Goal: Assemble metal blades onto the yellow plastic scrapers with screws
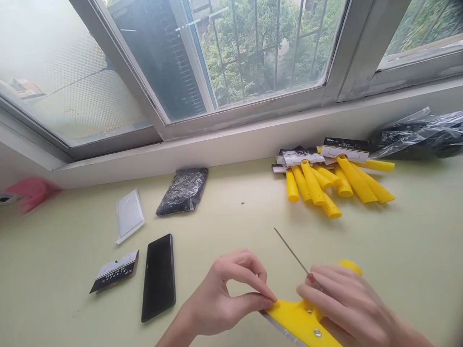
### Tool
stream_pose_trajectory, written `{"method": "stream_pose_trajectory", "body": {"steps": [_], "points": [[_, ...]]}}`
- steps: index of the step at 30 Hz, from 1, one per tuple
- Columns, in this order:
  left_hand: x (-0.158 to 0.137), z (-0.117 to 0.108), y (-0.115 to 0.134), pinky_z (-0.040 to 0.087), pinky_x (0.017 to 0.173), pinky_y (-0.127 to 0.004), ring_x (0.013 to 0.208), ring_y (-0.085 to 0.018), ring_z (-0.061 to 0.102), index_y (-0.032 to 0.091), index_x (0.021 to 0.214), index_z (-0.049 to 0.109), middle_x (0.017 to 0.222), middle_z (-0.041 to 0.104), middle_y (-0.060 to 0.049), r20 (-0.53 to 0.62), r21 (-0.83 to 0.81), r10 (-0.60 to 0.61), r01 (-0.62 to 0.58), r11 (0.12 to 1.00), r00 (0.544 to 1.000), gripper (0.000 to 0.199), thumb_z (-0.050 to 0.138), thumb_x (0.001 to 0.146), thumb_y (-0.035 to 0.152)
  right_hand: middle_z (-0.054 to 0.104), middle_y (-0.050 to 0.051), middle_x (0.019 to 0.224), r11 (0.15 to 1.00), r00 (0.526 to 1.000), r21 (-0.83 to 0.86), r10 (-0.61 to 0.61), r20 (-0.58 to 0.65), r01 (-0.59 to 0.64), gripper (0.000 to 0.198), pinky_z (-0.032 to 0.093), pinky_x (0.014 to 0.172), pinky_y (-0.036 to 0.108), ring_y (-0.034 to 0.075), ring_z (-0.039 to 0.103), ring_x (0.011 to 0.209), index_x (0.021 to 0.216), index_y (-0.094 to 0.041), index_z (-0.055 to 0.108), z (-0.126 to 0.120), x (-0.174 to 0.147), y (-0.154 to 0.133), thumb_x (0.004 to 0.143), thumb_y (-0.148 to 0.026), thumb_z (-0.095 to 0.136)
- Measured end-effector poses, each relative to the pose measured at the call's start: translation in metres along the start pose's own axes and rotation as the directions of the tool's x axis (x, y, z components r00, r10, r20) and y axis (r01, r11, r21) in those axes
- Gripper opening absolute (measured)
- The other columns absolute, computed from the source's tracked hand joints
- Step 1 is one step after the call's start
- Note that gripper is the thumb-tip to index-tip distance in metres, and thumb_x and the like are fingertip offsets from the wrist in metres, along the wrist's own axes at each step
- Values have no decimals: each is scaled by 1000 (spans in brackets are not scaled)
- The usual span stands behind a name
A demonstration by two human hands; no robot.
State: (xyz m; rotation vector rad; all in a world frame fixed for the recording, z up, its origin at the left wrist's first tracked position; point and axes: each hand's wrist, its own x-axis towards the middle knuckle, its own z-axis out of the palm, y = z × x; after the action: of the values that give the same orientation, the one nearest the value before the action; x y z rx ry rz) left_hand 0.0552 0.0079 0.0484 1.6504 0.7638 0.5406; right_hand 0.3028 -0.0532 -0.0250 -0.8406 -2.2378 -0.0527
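Observation:
A yellow scraper with a metal blade strip along its lower edge and a silver screw on its head lies between my hands, at the bottom of the view. My left hand pinches the left corner of its head between thumb and fingers. The fingers of my right hand are curled over the scraper's neck and handle, whose yellow end shows beyond the knuckles. That same hand also keeps a thin screwdriver, its metal shaft pointing up and left, a red part at the fingers. Its handle is hidden in the palm.
Several yellow scraper handles with card labels lie in a pile at the back right, beside a clear-wrapped black bundle. Leftward are a black phone, a folded card, a white packet and a black wrapped packet. A window sill borders the table.

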Motion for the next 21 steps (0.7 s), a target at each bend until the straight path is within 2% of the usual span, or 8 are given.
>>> {"method": "stream_pose_trajectory", "body": {"steps": [4, 8, 11, 13, 15, 16, 19, 21], "points": [[-5, 1, 4, 51, 85, -36, 86, -21, 62, 26, 86, 84, 87, 69, -7, 4, 13, -34, 34, 999, 999, 9, 77, 85, 22, 49, 3, 71, 1000, 1000, -5, -19, 22, 20, 23, 27, 55, 29, 16, 39, 62, 105, -15, 52, 1, -3, -1, 85, -6, 50], [-8, 0, -2, 53, 91, -39, 95, -24, 65, 25, 96, 83, 103, 70, -10, 20, -5, 88, -88, 996, 996, 14, 79, 82, 22, 51, 2, 72, 999, 999, 1, 40, -14, -40, 25, 27, 55, 29, 15, 41, 62, 111, -17, 54, 2, -4, -1, 88, -8, 53], [-7, 2, -14, 55, 91, -39, 97, -25, 69, 23, 103, 82, 107, 73, -12, 1, -62, 177, -177, 982, 984, 36, 90, 69, 17, 55, 2, 74, 990, 990, 45, 136, -38, -134, 21, 28, 56, 28, 15, 45, 62, 112, -20, 55, 5, -5, -2, 93, -11, 50], [-4, 8, -24, 58, 85, -37, 90, -24, 72, 21, 99, 82, 100, 76, -11, -84, -134, 124, -135, 982, 989, 29, 88, 71, 15, 55, 0, 74, 962, 969, 116, 248, -4, -246, 15, 30, 57, 26, 14, 45, 61, 110, -23, 56, 10, -5, -4, 98, -17, 49], [-1, 15, -34, 59, 76, -33, 78, -21, 72, 18, 91, 82, 90, 78, -10, -176, -247, -9, -35, 968, 984, 14, 81, 78, 15, 53, -2, 72, 888, 910, 200, 406, 84, -415, 6, 32, 56, 24, 11, 43, 58, 105, -24, 58, 14, -2, -8, 102, -27, 53], [1, 19, -38, 59, 71, -31, 73, -20, 71, 18, 88, 82, 86, 77, -9, -204, -305, -76, 11, 952, 976, 9, 79, 80, 16, 51, -4, 70, 827, 861, 240, 488, 144, -509, 9, 31, 55, 23, 10, 40, 56, 101, -24, 59, 16, 1, -11, 103, -33, 55], [6, 31, -48, 57, 63, -26, 66, -16, 67, 15, 82, 82, 79, 77, -8, -204, -403, -189, 94, 911, 960, 7, 77, 81, 19, 50, -3, 69, 564, 658, 341, 659, 363, -752, 33, 33, 55, 22, 10, 42, 59, 92, -22, 63, 16, 12, -18, 102, -52, 54], [9, 37, -52, 54, 60, -24, 61, -14, 65, 14, 78, 82, 74, 77, -8, -186, -449, -237, 132, 883, 954, 7, 79, 78, 21, 50, -2, 69, 365, 530, 390, 663, 529, -846, 43, 35, 52, 20, 11, 45, 60, 93, -21, 66, 13, 19, -21, 101, -60, 50]]}}
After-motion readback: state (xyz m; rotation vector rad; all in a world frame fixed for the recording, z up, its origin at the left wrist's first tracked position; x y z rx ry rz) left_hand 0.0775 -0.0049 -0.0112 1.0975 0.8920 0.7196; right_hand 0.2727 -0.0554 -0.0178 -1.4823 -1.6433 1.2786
